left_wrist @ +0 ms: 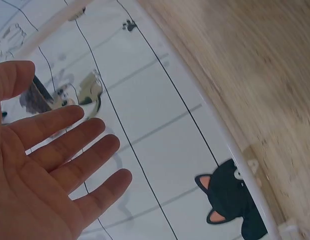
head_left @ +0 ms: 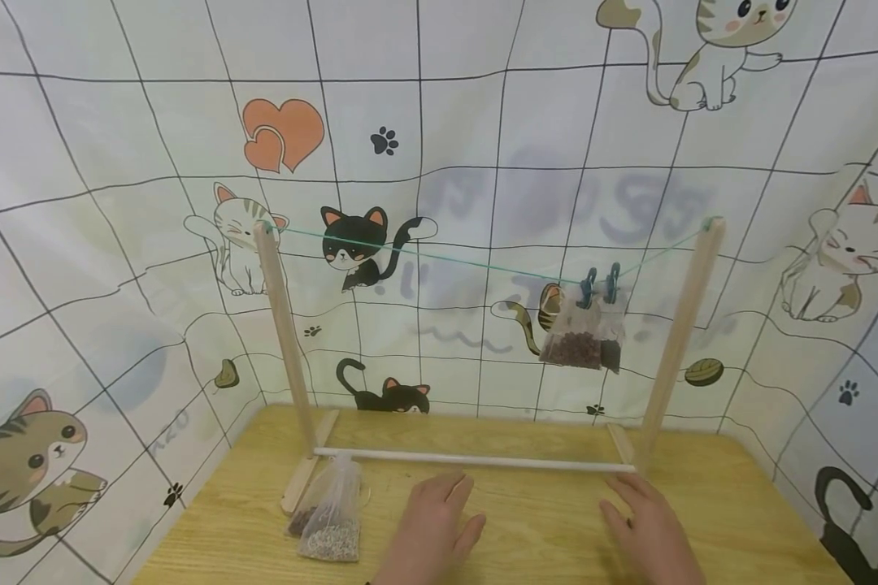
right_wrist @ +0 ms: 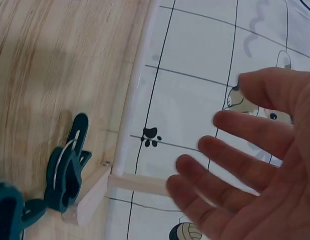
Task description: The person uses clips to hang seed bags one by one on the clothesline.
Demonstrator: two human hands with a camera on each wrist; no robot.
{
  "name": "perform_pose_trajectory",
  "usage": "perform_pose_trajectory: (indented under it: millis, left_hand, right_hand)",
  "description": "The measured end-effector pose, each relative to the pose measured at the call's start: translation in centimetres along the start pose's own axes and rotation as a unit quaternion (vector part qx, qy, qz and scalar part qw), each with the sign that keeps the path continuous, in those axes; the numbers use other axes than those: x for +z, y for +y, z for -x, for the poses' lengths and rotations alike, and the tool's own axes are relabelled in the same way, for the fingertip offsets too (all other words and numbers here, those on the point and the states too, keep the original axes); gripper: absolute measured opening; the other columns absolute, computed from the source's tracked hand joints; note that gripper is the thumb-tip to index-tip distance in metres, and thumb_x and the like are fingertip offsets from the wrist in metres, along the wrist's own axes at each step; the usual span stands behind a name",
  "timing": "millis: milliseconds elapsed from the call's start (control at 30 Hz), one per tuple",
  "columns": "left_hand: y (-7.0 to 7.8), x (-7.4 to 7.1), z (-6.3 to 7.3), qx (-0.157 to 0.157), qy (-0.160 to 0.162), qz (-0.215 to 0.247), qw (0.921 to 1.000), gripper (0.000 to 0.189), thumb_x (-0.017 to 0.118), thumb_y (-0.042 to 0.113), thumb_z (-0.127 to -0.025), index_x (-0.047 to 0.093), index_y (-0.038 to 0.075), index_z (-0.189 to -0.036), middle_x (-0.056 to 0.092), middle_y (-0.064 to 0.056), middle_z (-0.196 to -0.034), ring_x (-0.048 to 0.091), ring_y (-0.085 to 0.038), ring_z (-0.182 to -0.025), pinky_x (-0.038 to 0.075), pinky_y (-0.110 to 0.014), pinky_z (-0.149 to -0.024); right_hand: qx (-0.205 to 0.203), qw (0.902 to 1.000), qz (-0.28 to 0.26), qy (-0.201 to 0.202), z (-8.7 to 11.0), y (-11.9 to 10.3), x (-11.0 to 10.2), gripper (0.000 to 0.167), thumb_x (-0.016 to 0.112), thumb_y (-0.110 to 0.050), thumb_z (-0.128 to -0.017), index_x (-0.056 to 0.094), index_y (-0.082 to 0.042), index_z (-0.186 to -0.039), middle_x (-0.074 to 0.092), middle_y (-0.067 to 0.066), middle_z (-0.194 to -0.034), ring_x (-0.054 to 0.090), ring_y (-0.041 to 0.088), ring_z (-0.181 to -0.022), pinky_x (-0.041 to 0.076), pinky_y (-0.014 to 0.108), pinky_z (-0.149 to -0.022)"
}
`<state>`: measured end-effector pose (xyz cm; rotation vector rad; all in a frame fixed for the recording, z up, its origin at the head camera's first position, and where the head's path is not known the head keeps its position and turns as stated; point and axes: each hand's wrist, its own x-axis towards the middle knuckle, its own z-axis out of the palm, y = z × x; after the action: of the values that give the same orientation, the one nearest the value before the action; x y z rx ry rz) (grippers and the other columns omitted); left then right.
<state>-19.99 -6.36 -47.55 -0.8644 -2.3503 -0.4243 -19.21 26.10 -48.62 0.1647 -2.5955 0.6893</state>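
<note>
My left hand (head_left: pixel 432 524) hovers over the table with fingers extended, holding nothing. On the right, my right hand (head_left: pixel 651 528) is likewise empty, its fingers spread apart in the right wrist view. Two dark green clothespins (head_left: pixel 588 288) grip a green string (head_left: pixel 439 257). From them hang a bag with reddish-brown contents (head_left: pixel 574 348) and a bag with dark contents (head_left: pixel 610 354). A mesh bag of pale grains (head_left: pixel 332 536) lies left of my left hand, partly covering a bag with brown contents (head_left: pixel 302 520). Loose green clothespins (right_wrist: pixel 67 167) show near my right hand.
A wooden frame stands on the table (head_left: pixel 527 520), with a left post (head_left: pixel 285 333), a right post (head_left: pixel 680 349) and a white crossbar (head_left: pixel 475 461) low between them. A cat-patterned curtain (head_left: pixel 454 122) encloses the back and sides.
</note>
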Motion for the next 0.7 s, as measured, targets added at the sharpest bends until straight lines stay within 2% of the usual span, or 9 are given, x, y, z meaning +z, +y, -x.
perform_pose_trajectory:
  millis: [67,167,267,333,433,567,700]
  left_hand:
    - [0.7,0.3,-0.1,0.009,-0.021,0.007,0.9997,0.039,0.068,0.033,-0.100,0.069,0.003,-0.125,0.069,-0.010,-0.124,0.066,-0.025,-0.115,0.055,-0.045,-0.093]
    - [1.5,1.0,-0.2,0.029,-0.038,0.006,0.9989,0.039,0.068,0.036,-0.100,0.070,0.006,-0.124,0.070,-0.007,-0.123,0.066,-0.022,-0.115,0.055,-0.042,-0.092]
    - [2.2,1.8,-0.2,0.052,-0.038,-0.005,0.9979,0.039,0.069,0.039,-0.099,0.070,0.008,-0.123,0.070,-0.005,-0.121,0.066,-0.019,-0.113,0.055,-0.038,-0.090]
    - [2.7,2.4,-0.2,0.066,-0.034,-0.014,0.9972,0.039,0.069,0.039,-0.099,0.071,0.009,-0.122,0.070,-0.004,-0.120,0.066,-0.017,-0.112,0.055,-0.036,-0.089]
    - [3.3,3.0,-0.2,0.085,-0.029,-0.025,0.9956,0.038,0.069,0.039,-0.097,0.071,0.010,-0.120,0.070,-0.002,-0.119,0.065,-0.016,-0.112,0.055,-0.035,-0.088]
    - [4.0,3.5,-0.3,0.096,-0.049,-0.028,0.9938,0.037,0.066,0.041,-0.098,0.072,0.012,-0.119,0.071,-0.002,-0.119,0.066,-0.015,-0.112,0.055,-0.035,-0.088]
    - [4.3,3.8,-0.3,0.091,-0.069,-0.018,0.9933,0.037,0.064,0.042,-0.099,0.073,0.012,-0.119,0.072,-0.003,-0.120,0.067,-0.016,-0.111,0.056,-0.035,-0.087]
  right_hand:
    - [0.034,0.9973,0.010,-0.065,-0.1,0.5,-0.5,0.035,0.071,-0.014,-0.095,0.069,0.009,-0.122,0.063,0.033,-0.127,0.057,0.057,-0.119,0.049,0.067,-0.095]
    - [0.070,0.9874,0.022,-0.141,-0.2,1.3,-0.8,0.033,0.069,-0.015,-0.095,0.070,0.008,-0.118,0.066,0.030,-0.118,0.061,0.053,-0.113,0.048,0.066,-0.095]
    - [0.103,0.9755,0.026,-0.193,-0.2,2.0,-0.8,0.035,0.073,-0.016,-0.091,0.070,0.010,-0.116,0.069,0.022,-0.108,0.065,0.043,-0.102,0.052,0.062,-0.090]
    - [0.124,0.9670,0.025,-0.221,-0.1,2.4,-0.7,0.039,0.076,-0.014,-0.088,0.068,0.012,-0.116,0.070,0.021,-0.106,0.066,0.037,-0.097,0.053,0.060,-0.086]
    - [0.133,0.9631,0.021,-0.233,0.1,2.9,-0.5,0.044,0.079,-0.010,-0.081,0.067,0.014,-0.116,0.070,0.021,-0.102,0.064,0.031,-0.090,0.055,0.056,-0.081]
    - [0.133,0.9644,0.020,-0.227,0.4,3.5,-0.2,0.046,0.079,-0.007,-0.076,0.067,0.014,-0.116,0.067,0.016,-0.097,0.057,0.027,-0.082,0.054,0.048,-0.072]
    - [0.134,0.9647,0.026,-0.225,0.6,3.8,0.3,0.035,0.079,-0.006,-0.077,0.070,0.008,-0.108,0.060,0.013,-0.090,0.053,0.025,-0.079,0.052,0.043,-0.068]
